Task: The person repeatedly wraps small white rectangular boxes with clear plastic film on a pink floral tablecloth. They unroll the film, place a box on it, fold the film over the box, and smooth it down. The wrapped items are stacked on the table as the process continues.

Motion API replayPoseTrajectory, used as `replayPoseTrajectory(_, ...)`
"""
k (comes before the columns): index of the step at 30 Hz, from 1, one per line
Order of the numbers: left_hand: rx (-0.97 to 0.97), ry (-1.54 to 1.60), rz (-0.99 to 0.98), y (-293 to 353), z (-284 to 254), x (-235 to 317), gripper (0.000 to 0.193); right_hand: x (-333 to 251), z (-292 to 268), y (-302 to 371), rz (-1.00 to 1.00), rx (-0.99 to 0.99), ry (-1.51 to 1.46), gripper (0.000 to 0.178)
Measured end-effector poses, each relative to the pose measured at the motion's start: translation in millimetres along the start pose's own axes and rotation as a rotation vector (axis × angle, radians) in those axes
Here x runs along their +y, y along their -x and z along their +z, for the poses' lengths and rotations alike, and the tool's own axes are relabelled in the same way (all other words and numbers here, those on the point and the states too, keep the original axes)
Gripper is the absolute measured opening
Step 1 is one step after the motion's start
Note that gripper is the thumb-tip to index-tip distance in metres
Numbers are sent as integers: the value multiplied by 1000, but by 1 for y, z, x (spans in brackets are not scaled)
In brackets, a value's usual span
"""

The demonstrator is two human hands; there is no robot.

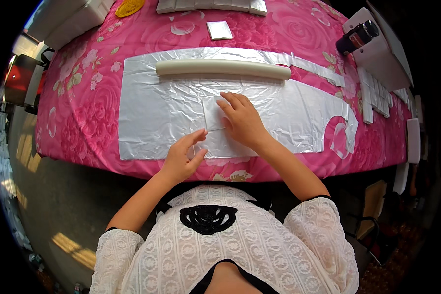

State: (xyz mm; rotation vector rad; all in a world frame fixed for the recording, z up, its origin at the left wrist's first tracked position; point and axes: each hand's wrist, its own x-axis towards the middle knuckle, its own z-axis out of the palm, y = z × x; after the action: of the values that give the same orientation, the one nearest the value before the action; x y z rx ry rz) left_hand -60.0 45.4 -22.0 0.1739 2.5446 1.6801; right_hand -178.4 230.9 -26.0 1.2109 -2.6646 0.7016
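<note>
A wide silver foil sheet [154, 108] lies wrinkled on the table before me. On its middle rests a flat, pale square piece [212, 115], partly hidden by my right hand [244, 120]. That hand is open, its fingers bent a little over the square's upper right part. My left hand [181, 158] is open too, thumb and fingers apart, its fingertips by the square's lower left corner; I cannot tell whether they touch it. Beyond both hands a long cream-coloured tube [223, 69] lies across the foil.
A pink flowered cloth [83, 117] covers the table. Farther back lie a small silver square packet [219, 30], a row of white packs [210, 5] and a yellow round thing [130, 7]. At right are foil strips [323, 72], a dark bottle [356, 37], a white box [382, 56] and stacked silver packets [373, 95].
</note>
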Motion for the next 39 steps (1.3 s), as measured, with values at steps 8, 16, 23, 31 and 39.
replayPoseTrajectory(8, 24, 620, -921, 102, -23, -5, 32, -49, 52, -14, 0, -217, -102, 65)
replayPoseTrajectory(16, 241, 661, -793, 118, -7, -34, 14, -140, 65, 23, -254, -431, -426, 47)
replayPoseTrajectory(23, 243, -12, -363, 85, -33, 2, 12, -61, 22, -36, -388, -324, -478, 7)
replayPoseTrajectory(31, 270, 95, -278, 69, -41, 4, 20, 126, 1, -176, 620, 306, -723, 20)
replayPoseTrajectory(39, 239, 31, -230, 71, -38, 12, 20, 141, 11, -176, 571, 212, 23, 37)
